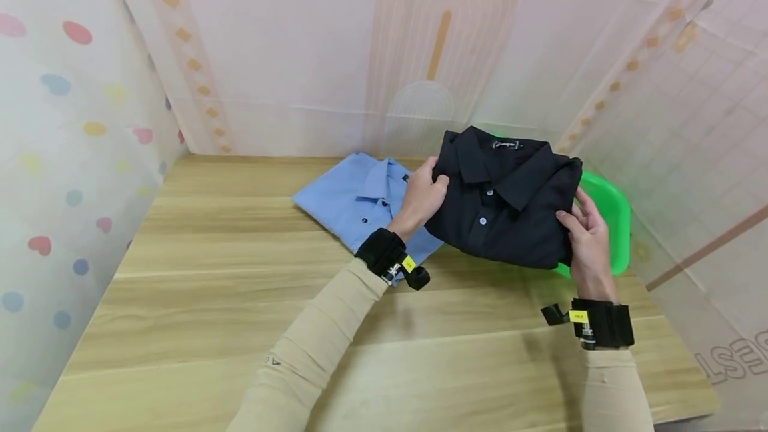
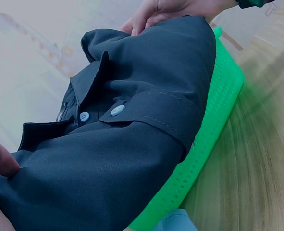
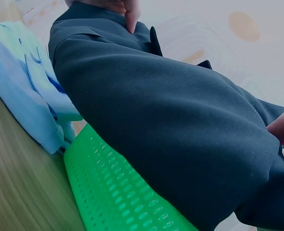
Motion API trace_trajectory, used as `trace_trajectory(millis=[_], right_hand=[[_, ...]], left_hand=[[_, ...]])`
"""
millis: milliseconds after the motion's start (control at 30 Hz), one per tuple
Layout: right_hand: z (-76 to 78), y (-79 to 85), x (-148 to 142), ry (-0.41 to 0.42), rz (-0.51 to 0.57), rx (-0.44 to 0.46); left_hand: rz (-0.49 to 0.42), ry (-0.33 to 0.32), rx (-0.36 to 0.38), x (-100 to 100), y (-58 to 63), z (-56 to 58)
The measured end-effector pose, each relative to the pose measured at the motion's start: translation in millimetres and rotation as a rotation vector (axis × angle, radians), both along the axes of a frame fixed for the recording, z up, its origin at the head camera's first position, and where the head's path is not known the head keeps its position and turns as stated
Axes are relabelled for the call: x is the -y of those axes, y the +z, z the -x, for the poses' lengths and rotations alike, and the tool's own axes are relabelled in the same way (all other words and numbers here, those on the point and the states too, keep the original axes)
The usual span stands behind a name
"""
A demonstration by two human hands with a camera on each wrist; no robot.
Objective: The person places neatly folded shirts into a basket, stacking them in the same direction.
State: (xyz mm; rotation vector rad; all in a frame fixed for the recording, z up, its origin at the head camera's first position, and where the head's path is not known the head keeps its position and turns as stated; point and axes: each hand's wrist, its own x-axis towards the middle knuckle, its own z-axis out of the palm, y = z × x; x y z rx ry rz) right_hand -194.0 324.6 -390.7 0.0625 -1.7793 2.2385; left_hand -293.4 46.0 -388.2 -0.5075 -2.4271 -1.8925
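Observation:
A folded black collared shirt (image 1: 504, 219) with pale buttons is held up between both hands, collar at the far side. My left hand (image 1: 423, 195) grips its left edge, thumb on top. On the opposite edge my right hand (image 1: 589, 239) pinches the cloth, thumb on the front and fingers behind. Under and behind the shirt stands a green perforated basket (image 1: 618, 225), mostly hidden by it in the head view; its holed wall (image 3: 117, 178) shows in the right wrist view. A folded blue shirt (image 1: 342, 195) lies on the table, partly beneath my left wrist.
The wooden table (image 1: 240, 272) reaches back to a patterned cloth backdrop (image 1: 300, 52). A dotted cloth (image 1: 78, 152) hangs along the left side, and another patterned cloth (image 1: 708, 152) on the right. The basket stands near the table's right edge.

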Motion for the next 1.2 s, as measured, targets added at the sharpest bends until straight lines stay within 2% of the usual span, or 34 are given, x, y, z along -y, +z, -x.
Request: trace_trajectory(millis=[267,600,733,900,1200], right_hand=[[-0.1,-1.6,-1,-0.014,-0.011,0.002],[-1.3,-6.6,-1,-0.056,-0.019,0.036],[-1.2,-6.5,-3,-0.073,-0.006,0.046],[-3.0,-6.1,-4,-0.082,0.014,0.062],[-3.3,-4.9,0,-0.086,0.017,0.093]], left_hand=[[0.002,0.007,-0.01,-4,-3.3,1.5],[-0.005,-0.044,0.002,-4,-10.3,4.6],[0.006,-0.094,-0.008,-3,-9.7,7.0],[0.033,-0.164,0.014,-1,-6.7,9.8],[0.023,-0.165,0.019,3,-2.3,12.5]])
